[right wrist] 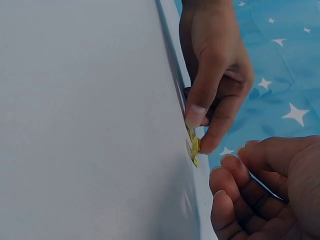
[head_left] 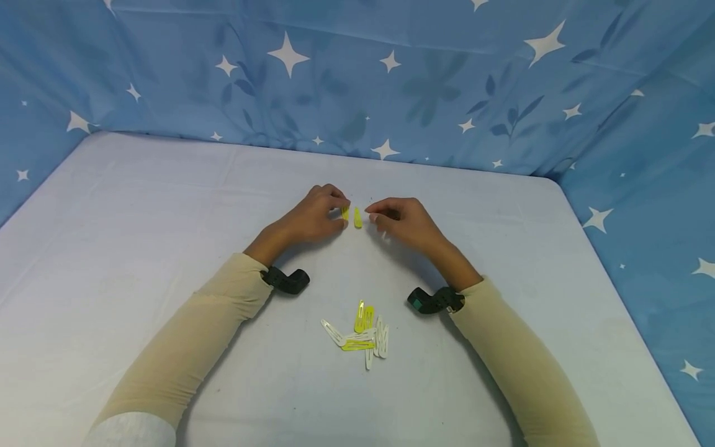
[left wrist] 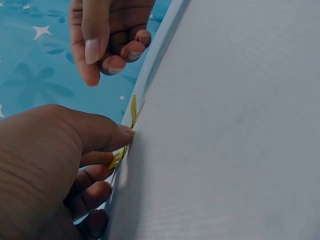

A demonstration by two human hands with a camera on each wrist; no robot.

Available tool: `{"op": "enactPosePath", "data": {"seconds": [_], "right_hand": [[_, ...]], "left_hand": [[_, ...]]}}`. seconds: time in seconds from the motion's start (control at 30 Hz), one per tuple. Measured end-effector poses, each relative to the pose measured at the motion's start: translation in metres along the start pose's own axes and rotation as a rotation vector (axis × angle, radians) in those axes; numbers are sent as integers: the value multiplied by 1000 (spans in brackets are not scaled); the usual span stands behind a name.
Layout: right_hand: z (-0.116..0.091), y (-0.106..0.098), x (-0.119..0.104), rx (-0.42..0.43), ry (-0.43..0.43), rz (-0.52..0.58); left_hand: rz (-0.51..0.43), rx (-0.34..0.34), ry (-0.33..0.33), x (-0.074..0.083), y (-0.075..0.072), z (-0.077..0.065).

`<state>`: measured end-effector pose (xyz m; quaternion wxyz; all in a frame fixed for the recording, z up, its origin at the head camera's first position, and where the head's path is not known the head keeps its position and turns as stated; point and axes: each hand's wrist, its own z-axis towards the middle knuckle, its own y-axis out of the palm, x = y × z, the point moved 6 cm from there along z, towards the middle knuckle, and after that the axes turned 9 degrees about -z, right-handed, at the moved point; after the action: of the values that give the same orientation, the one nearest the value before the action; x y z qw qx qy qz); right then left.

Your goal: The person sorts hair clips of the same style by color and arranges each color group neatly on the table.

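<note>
My left hand is at the far middle of the table, thumb and fingertips pinching a yellow snap hair clip. Just right of it a second yellow hair clip lies on the white cloth. My right hand is beside that second clip, its thumb and fingers loosely bent with nothing between them. In the left wrist view, the held clip shows partly behind the left thumb. The right wrist view has the right hand apart from the yellow clips.
Nearer the front, a loose pile has several white hair clips and yellow hair clips, some overlapping. The table has a white cloth. A blue star-patterned curtain hangs behind it and along the sides.
</note>
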<state>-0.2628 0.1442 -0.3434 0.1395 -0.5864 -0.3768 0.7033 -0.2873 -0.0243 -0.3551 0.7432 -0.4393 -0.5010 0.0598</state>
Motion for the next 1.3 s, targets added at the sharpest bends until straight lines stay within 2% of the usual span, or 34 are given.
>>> {"op": "enactPosePath", "data": {"seconds": [0.43,0.8,1.03,1.3], "right_hand": [[-22,13,-10,-72,-48,41],[-45,11,-17,-97,-69,46],[-59,17,-19,-175,-100,77],[-77,23,-22,-239,-104,56]], "left_hand": [[-20,9,4,0,0,-6],[-21,15,14,1,1,-3],[-16,19,-20,-1,0,-5],[-31,22,0,0,1,-4]]}}
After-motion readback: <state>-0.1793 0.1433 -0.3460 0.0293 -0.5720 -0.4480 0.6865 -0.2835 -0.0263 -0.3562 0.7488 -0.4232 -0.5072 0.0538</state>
